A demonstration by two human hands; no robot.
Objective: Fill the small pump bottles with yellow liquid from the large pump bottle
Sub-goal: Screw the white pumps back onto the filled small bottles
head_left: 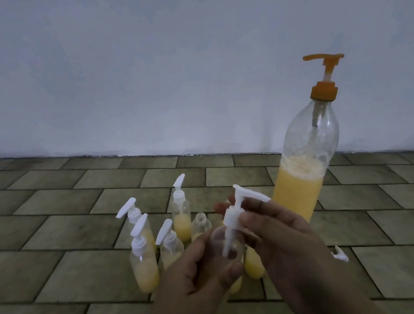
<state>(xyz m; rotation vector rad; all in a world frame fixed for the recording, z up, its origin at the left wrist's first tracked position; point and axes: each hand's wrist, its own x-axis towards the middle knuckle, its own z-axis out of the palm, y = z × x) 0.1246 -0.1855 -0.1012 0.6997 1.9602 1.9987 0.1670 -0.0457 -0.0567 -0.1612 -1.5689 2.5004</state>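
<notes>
Head view: left hand grips small clear bottle, light, slick plastic; hold its body. Right hand pinches white pump collar. Large bottle stands just behind, right.

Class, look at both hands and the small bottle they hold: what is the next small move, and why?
Probably lift the white pump clear. The right hand pinches its collar, and its tube still sits in the mouth of the small bottle gripped by the left hand. That bottle looks empty, so it must be open before filling from the large pump bottle.
</notes>
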